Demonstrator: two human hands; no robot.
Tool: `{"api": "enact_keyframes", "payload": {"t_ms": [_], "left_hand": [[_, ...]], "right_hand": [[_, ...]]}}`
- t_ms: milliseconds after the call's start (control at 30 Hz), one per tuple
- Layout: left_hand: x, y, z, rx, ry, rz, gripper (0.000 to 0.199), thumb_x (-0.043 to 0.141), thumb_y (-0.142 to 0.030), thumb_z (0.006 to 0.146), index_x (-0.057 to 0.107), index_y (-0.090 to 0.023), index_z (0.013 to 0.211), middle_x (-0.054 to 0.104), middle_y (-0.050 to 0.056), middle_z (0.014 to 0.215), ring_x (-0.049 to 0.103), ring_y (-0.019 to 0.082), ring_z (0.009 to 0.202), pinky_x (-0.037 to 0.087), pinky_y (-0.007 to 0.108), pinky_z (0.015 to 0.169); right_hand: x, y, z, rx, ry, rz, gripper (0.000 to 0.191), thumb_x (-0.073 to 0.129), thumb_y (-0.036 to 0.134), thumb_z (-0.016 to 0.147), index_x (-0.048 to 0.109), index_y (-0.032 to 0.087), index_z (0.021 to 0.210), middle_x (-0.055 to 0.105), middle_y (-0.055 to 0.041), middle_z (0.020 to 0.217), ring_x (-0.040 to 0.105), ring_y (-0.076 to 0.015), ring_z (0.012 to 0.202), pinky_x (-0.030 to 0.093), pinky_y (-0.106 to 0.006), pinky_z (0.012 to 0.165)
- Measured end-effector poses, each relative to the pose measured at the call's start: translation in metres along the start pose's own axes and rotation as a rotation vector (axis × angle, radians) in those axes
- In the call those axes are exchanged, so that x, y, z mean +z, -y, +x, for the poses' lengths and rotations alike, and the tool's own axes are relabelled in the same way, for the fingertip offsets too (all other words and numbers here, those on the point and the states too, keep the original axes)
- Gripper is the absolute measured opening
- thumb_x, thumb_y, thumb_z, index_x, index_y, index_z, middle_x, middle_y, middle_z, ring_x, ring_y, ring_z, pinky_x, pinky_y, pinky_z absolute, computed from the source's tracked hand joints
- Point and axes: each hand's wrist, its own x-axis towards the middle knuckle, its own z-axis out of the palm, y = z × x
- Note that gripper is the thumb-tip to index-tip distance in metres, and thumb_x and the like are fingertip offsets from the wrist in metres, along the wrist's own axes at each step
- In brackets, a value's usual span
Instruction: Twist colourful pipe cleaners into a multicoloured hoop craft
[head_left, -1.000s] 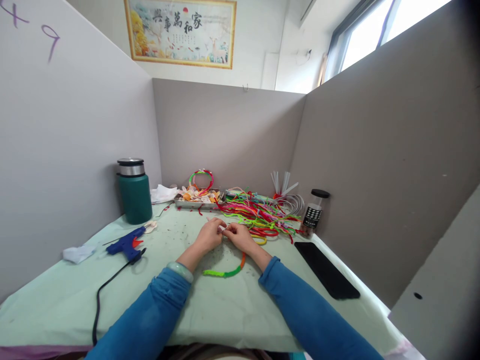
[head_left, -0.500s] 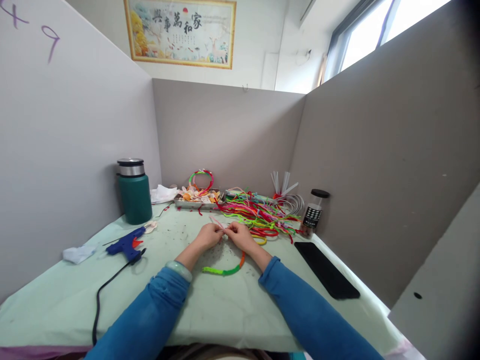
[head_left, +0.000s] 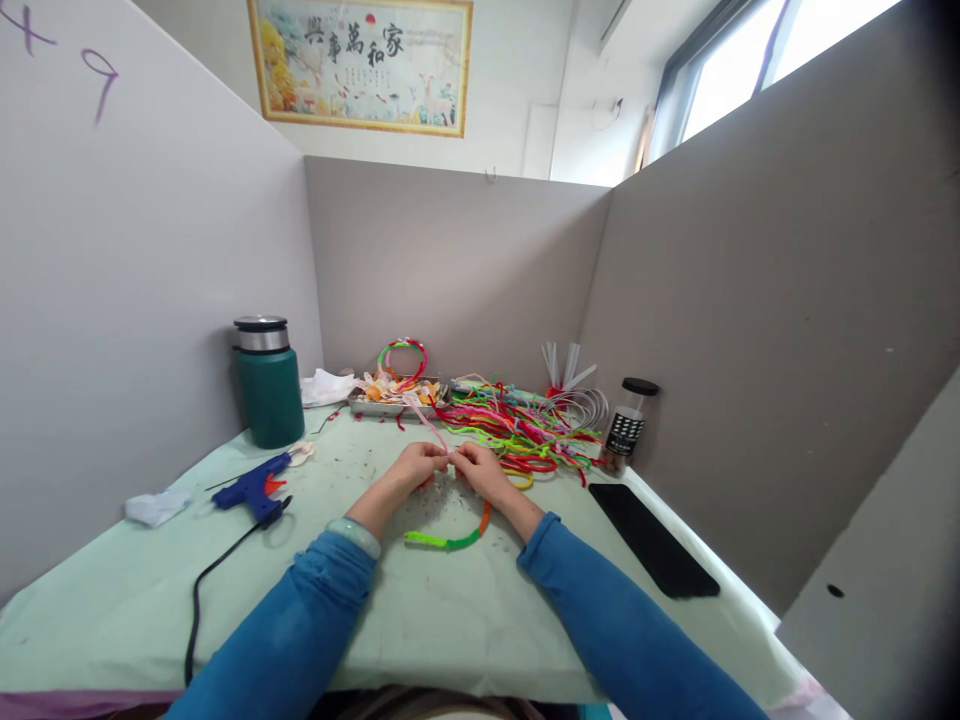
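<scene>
A pale pink fuzzy stem (head_left: 427,422) slants up and left from between my fingertips. My left hand (head_left: 420,467) is closed on it, and my right hand (head_left: 478,469) pinches at the same spot, the fingertips of both nearly touching. Below the hands a curved piece in bright green, dark green and orange (head_left: 463,543) hangs or lies over the cloth; its upper end disappears behind my right hand. Just beyond my hands lies a heap of many-coloured fuzzy stems (head_left: 517,420).
A blue glue gun (head_left: 251,488) with a black cable and a green bottle (head_left: 270,390) are at left. Behind stands a metal tray (head_left: 386,409) of small pieces with a colourful ring. A jar (head_left: 626,430) and a black flat object (head_left: 652,540) are at right.
More of the pink stem now shows, reaching farther up and left from my fingers. My left hand has shifted slightly; my right hand has barely moved.
</scene>
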Motion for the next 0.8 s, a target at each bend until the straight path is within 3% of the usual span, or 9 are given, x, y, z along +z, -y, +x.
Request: {"api": "enact_keyframes", "payload": {"t_ms": [133,400,800], "left_hand": [[0.0,0.004,0.004,0.033,-0.02,0.017,0.024,0.061,-0.037,0.073,0.058,-0.013,0.079,0.046,-0.007,0.049,0.031,0.003,0.032,0.021,0.02,0.036],[0.0,-0.005,-0.002,0.048,-0.094,0.015,0.016,0.06,-0.027,0.071,0.059,-0.013,0.079,0.052,-0.005,0.058,0.031,0.003,0.035,0.023,0.02,0.036],[-0.003,-0.002,-0.002,0.14,-0.159,0.191,0.015,0.059,-0.024,0.07,0.066,-0.014,0.079,0.06,-0.001,0.059,0.049,0.01,0.051,0.037,0.021,0.051]], "right_hand": [[-0.001,0.003,-0.001,0.006,0.004,0.002,0.021,0.05,0.03,0.081,0.053,0.018,0.063,0.05,0.0034,0.053,0.044,-0.01,0.051,0.033,-0.021,0.051],[-0.001,0.003,-0.001,0.018,-0.005,-0.035,0.024,0.049,0.033,0.082,0.054,0.018,0.064,0.052,0.0023,0.055,0.045,-0.0105,0.052,0.033,-0.021,0.051],[0.001,-0.005,0.002,0.042,-0.026,-0.078,0.019,0.052,0.028,0.078,0.056,0.017,0.063,0.055,0.0015,0.057,0.047,-0.011,0.053,0.032,-0.022,0.051]]}}
